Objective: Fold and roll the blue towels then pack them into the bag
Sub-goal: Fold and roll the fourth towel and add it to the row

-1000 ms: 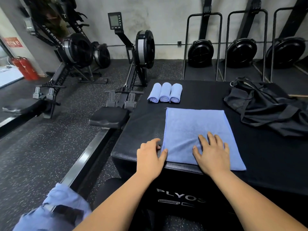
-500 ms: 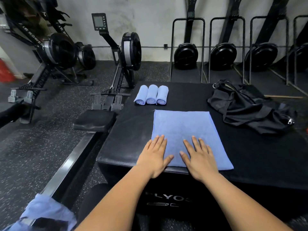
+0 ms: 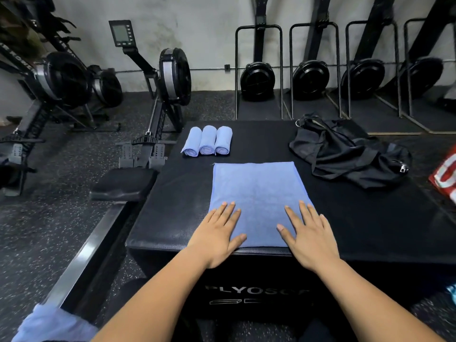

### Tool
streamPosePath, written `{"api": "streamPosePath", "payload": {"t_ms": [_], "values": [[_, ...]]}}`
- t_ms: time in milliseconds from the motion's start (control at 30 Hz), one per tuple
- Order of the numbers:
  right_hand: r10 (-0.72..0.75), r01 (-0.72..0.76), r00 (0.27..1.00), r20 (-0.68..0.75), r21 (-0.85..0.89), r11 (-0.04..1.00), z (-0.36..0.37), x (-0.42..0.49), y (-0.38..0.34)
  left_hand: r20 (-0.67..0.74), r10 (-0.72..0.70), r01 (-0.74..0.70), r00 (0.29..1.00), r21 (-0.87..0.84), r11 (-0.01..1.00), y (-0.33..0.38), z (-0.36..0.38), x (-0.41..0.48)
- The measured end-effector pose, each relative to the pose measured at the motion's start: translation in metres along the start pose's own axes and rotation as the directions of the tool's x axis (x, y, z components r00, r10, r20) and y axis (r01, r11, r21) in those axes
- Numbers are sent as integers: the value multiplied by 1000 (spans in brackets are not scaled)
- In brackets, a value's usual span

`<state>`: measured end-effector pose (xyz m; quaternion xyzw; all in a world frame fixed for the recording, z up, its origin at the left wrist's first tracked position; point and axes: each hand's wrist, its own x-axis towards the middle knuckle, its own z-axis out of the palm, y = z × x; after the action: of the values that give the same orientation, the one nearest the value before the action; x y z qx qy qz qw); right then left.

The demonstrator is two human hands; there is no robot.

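Observation:
A folded blue towel (image 3: 256,191) lies flat on the black plyo box (image 3: 370,223), its near edge at the box's front. My left hand (image 3: 219,233) presses flat on the towel's near left corner, fingers straight. My right hand (image 3: 308,235) presses flat on the near right corner and covers it. Three rolled blue towels (image 3: 207,140) lie side by side at the box's far left. A crumpled black bag (image 3: 345,151) rests at the far right of the box.
Rowing machines (image 3: 170,77) stand on the speckled floor to the left, one with its seat (image 3: 123,183) against the box. More blue cloth (image 3: 51,324) shows at the bottom left. A red and white object (image 3: 446,176) lies at the right edge. Upright rowers (image 3: 257,80) line the back wall.
My left hand moved from beside the towel onto its near left part. Both hands then slid apart toward the near corners, fingers straight.

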<state>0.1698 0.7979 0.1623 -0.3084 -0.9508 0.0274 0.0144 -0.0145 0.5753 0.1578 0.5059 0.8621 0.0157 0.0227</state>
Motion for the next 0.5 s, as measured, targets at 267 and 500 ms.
{"api": "streamPosePath", "payload": {"t_ms": [267,500], "values": [[-198,196,979,-43,-47,979,5,-20,18,-71,145,-146,987,3,989,-10,-1,-19],[-359,399,916,-178,318,860,0,-22,38,-241,234,-278,942,-171,945,-21,-5,-32]]}}
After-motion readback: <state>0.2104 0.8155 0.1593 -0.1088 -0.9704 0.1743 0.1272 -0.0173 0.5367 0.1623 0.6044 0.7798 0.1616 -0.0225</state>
